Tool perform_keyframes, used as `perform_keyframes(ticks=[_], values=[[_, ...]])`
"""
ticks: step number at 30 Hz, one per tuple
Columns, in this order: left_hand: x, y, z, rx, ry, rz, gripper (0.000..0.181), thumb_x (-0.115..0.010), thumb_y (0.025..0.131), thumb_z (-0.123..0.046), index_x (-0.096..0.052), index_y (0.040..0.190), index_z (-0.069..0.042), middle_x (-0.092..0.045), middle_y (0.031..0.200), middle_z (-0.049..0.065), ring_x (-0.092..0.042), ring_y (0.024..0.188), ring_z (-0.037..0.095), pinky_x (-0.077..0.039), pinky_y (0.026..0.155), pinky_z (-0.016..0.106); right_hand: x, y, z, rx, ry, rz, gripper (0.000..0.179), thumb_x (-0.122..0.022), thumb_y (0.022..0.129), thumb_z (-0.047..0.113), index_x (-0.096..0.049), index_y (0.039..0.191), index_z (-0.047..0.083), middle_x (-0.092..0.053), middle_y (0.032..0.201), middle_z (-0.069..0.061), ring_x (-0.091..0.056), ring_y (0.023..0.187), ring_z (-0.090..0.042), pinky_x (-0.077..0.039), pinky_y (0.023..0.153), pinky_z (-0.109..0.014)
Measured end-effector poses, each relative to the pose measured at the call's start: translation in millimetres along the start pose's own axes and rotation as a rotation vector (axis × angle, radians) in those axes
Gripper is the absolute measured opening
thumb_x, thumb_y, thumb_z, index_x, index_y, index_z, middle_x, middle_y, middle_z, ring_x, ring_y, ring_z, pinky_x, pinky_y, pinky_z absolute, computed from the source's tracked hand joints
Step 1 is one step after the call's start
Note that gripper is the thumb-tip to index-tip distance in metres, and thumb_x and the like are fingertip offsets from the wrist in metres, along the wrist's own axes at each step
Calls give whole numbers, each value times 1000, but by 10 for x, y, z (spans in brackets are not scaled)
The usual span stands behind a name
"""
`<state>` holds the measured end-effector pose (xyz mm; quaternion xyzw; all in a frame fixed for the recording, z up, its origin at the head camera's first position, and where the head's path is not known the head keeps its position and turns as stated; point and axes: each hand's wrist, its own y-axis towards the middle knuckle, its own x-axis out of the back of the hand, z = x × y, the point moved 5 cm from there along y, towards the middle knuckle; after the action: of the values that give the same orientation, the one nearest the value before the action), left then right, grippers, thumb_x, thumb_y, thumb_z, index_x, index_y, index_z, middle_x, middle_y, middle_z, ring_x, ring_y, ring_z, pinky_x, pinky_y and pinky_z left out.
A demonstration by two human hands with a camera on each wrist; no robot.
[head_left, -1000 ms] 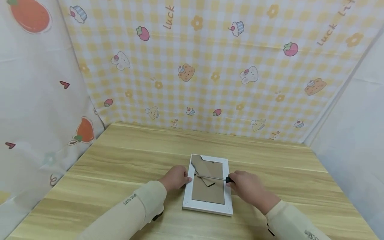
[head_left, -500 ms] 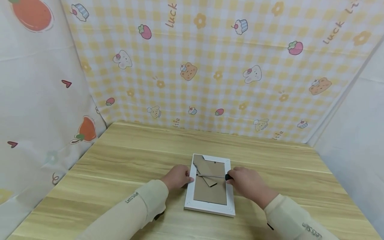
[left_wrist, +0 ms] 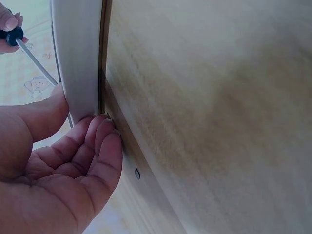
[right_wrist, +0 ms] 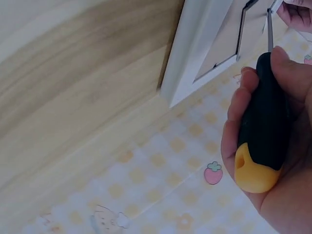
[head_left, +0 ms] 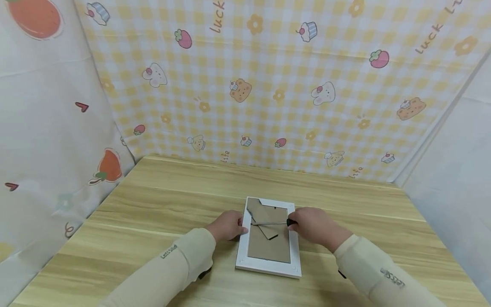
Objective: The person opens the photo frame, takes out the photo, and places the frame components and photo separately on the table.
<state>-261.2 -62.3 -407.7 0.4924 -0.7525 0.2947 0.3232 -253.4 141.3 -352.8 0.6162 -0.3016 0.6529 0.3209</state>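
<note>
A white picture frame (head_left: 268, 266) lies back side up, showing its brown backing board (head_left: 270, 249) with an easel-type stand flap (head_left: 264, 213). My left hand (head_left: 226, 226) grips the frame's left edge. In the left wrist view the thumb is on the frame's back and the other fingers (left_wrist: 97, 146) curl against its side. With my right hand (head_left: 316, 226) I hold a screwdriver (right_wrist: 265, 117) by its black and yellow handle. Its metal shaft (head_left: 270, 223) crosses the board, the tip close to the left inner edge by my left thumb. Exact tip contact is too small to tell.
A wood-grain table (head_left: 172, 183) extends around the frame. Behind it hangs a yellow checked cloth (head_left: 261, 119), with a white printed cloth (head_left: 57, 128) at the left. A small metal piece (left_wrist: 137, 173) shows beyond the left fingers.
My right hand and the screwdriver's handle have swung slightly away from me, turning the shaft across the board while the tip stays near the left inner edge. The left hand keeps its hold.
</note>
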Motion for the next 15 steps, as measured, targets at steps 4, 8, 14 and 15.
perform_keyframes(ticks=[4,8,14,15], values=[[17,-11,-18,-2,3,4,31,-72,86,-12,-48,68,-6,-43,61,-1,-42,60,13,-33,54,24,106,85,67,28,-73,15,27,-72,86,18,-54,66,17,-46,62,9,-39,55,-7,-37,51,-25],[10,-1,-12,-8,3,0,31,-72,86,-12,-48,68,-6,-43,61,-1,-41,59,12,-33,54,24,254,171,197,52,-208,25,33,-73,85,19,-50,61,17,-39,58,8,-35,53,-7,-37,49,-25],[2,15,8,-2,-20,7,31,-71,87,-12,-47,68,-6,-43,61,-1,-41,59,12,-33,53,23,427,292,522,57,-415,90,37,-70,84,14,-45,56,16,-34,54,6,-29,51,-10,-36,45,-26],[-1,21,14,2,-25,10,31,-71,87,-12,-47,68,-6,-43,61,-1,-41,59,12,-33,53,23,444,315,589,54,-456,105,36,-69,84,13,-46,56,16,-34,53,6,-28,51,-10,-35,44,-25]])
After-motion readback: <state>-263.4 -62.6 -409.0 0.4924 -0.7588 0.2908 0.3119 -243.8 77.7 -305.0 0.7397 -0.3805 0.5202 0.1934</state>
